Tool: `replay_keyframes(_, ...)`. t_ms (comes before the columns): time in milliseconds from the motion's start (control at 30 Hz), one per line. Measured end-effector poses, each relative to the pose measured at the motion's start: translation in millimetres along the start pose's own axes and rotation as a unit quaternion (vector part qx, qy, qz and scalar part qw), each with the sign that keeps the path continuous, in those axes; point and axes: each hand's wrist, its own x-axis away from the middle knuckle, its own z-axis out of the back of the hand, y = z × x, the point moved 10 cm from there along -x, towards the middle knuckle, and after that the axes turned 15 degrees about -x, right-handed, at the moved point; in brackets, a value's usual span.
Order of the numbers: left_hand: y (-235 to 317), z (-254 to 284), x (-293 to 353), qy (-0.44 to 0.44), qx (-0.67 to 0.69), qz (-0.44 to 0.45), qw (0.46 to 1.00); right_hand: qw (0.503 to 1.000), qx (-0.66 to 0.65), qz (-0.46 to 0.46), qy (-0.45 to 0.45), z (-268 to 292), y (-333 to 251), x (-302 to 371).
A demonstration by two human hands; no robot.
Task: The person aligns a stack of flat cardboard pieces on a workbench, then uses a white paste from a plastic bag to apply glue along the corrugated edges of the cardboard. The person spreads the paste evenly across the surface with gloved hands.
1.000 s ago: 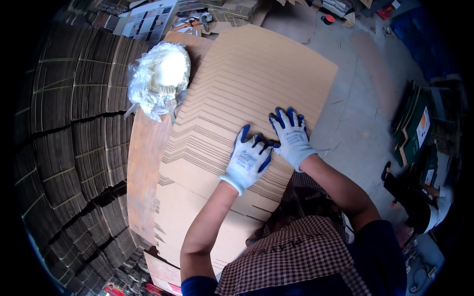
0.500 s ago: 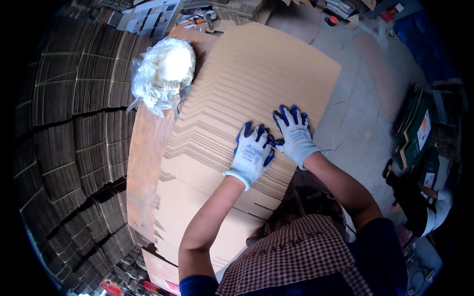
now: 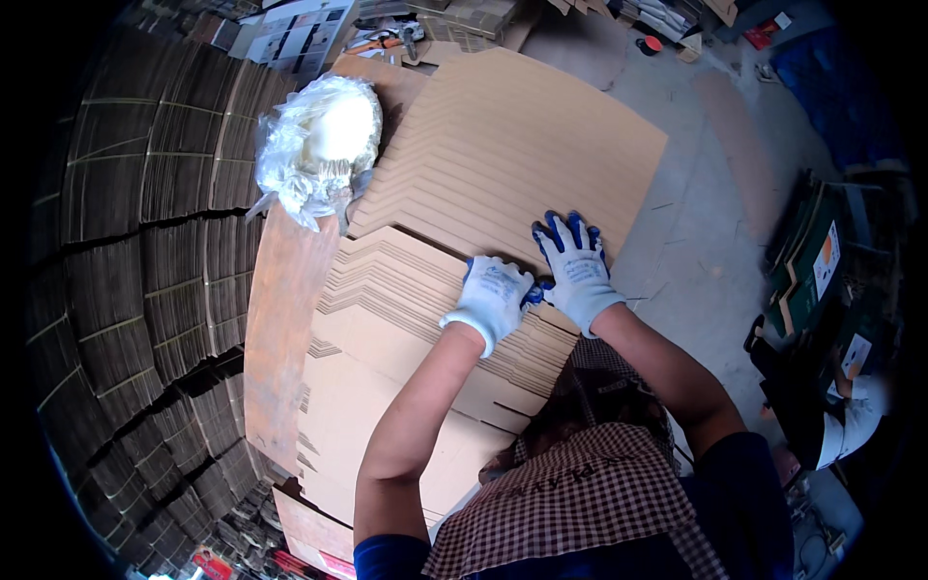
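Brown cardboard sheets [image 3: 512, 121] lie fanned out in overlapping rows on the bench before me. My left hand [image 3: 493, 293], in a white glove with blue-coated fingers, is curled over the edge of a cardboard sheet; its fingertips are hidden. A dark gap runs along that edge, between it and the rows beyond. My right hand [image 3: 578, 274], gloved alike, rests just to the right with its fingers spread flat on the cardboard. The two thumbs nearly meet.
A crumpled clear plastic bag [image 3: 314, 145] around something bright white sits on the wooden board [image 3: 285, 338] at the left. Tied cardboard bundles [image 3: 116, 232] rise in a wall further left. Another person [image 3: 846, 425] is at the right, near dark green panels [image 3: 812, 271].
My left hand's fingers have gone from stretched out to curled over a sheet edge. A dark gap has opened in the fanned rows there. My right hand has barely moved.
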Motion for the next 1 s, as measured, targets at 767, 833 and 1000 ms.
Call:
replay_keyframes(767,-2.0,-12.6,14.8,0.094,0.009,0.026,0.995,1.000,-0.003,0.004,0.003,1.7,0.8,-0.7)
replay_keyframes(833,-4.2,-4.0,17.8,0.144,0.032,0.038,0.988,1.000,-0.003,0.001,0.000,2.2,1.6,-0.6)
replay_keyframes(1000,-7.0,2.8,18.1,0.171,0.048,0.037,0.983,1.000,-0.003,0.001,-0.004,4.2,0.0,-0.3)
